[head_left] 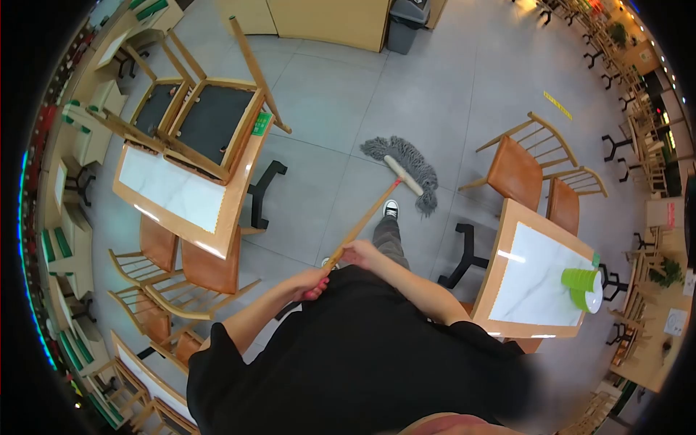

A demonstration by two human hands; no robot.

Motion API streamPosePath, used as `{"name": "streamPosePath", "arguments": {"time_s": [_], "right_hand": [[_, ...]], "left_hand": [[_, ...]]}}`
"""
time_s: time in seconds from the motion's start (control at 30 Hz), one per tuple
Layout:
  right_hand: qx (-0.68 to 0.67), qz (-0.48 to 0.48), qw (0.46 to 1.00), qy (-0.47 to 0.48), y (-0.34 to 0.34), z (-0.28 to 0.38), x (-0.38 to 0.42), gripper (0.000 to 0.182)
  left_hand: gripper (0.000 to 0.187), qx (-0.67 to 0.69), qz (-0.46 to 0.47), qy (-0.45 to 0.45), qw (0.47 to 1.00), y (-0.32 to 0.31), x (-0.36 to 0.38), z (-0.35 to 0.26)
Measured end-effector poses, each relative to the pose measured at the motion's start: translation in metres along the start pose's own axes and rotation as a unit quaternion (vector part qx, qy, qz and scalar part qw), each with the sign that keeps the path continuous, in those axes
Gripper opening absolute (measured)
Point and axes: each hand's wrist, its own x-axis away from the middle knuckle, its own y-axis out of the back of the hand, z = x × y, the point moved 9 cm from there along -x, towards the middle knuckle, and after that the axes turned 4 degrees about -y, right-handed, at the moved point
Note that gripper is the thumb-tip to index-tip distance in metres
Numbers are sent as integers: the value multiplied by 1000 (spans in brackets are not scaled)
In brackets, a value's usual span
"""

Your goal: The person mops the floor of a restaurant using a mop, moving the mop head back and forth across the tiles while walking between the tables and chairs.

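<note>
A mop with a long wooden handle (367, 216) slants away from me across the grey tiled floor (308, 130). Its wide grey string head (410, 161) lies spread on the tiles, joined to a pale crossbar (403, 175). Near the handle's upper end, my left hand (312, 283) is wrapped round the wood. A little farther down the same handle, my right hand (360, 254) is closed on it. One of my shoes (391, 209) shows just beside the handle, close to the mop head.
To the left, upturned chairs (217, 119) rest on a table (174, 190), with more chairs below it. On the right, brown-seated chairs (515, 172) stand by another table (540, 272) holding green-and-white bowls (581, 283). A grey bin (406, 27) stands against the far counter (326, 25).
</note>
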Motion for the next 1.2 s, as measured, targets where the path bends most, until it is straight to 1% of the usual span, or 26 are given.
{"name": "streamPosePath", "arguments": {"time_s": [0.07,0.13,0.2,0.23,0.27,0.3,0.33,0.37,0.4,0.43,0.47,0.5,0.57,0.6,0.67,0.7,0.77,0.8,0.83,0.9,0.93,1.03,1.07,1.13,1.17,1.2], "right_hand": [[-16,-47,997,64,23,34,6,15],[-61,-52,988,133,48,73,12,11],[-111,-45,979,166,69,107,27,11],[-136,-44,973,183,84,123,35,13],[-118,-71,971,195,102,137,41,14],[-100,-98,970,200,118,144,44,16],[-95,-85,966,226,130,157,48,19],[-90,-79,961,247,145,157,57,24],[-105,-116,956,247,159,147,75,30],[-115,-154,948,255,165,152,101,37],[-122,-192,938,262,176,156,121,44],[-139,-189,935,265,184,152,131,47],[-153,-174,937,263,190,140,144,53],[-162,-169,936,264,194,135,142,54],[-160,-166,940,250,200,127,119,53],[-154,-158,946,237,192,121,105,53],[-154,-130,955,215,162,116,89,54],[-151,-116,961,202,146,117,79,55],[-156,-126,961,191,132,115,68,56],[-172,-158,957,173,113,105,48,58],[-178,-81,965,173,94,103,34,58],[-83,-94,992,15,37,46,19,48],[21,-64,997,35,31,23,-8,38],[129,-42,990,32,-11,-21,12,28],[157,-31,987,-13,-26,-33,27,23],[166,-23,985,-48,-28,-40,24,21]], "left_hand": [[35,-17,30,-28,999,-17,-32,-27],[40,-42,70,-38,996,-46,-70,-60],[45,-64,97,-67,991,-86,-107,-103],[46,-89,98,-86,987,-102,-140,-123],[47,-109,98,-105,984,-118,-169,-145],[44,-112,132,-142,975,-149,-168,-172],[40,-75,127,-181,972,-178,-179,-194],[38,-65,130,-166,975,-166,-246,-205],[35,-56,132,-151,978,-155,-312,-215],[33,-46,135,-136,980,-145,-375,-225],[33,-32,112,-152,981,-161,-357,-239],[34,-20,90,-169,981,-177,-335,-252],[33,53,112,-129,984,-219,-323,-257],[32,95,116,-113,982,-226,-316,-257],[35,89,134,-119,980,-231,-289,-261],[37,93,134,-126,978,-222,-276,-256],[37,42,167,-165,971,-195,-249,-234],[36,83,157,-149,973,-181,-220,-212],[35,124,152,-130,972,-171,-179,-184],[33,91,130,-177,971,-133,-105,-138],[32,98,119,-166,974,-111,-84,-108],[26,140,99,-143,975,-59,-31,-34],[24,102,84,-140,981,-45,-14,-19],[19,16,55,-133,989,-23,9,6],[18,44,50,-126,990,-14,13,18],[16,72,45,-118,989,-10,16,28]]}}
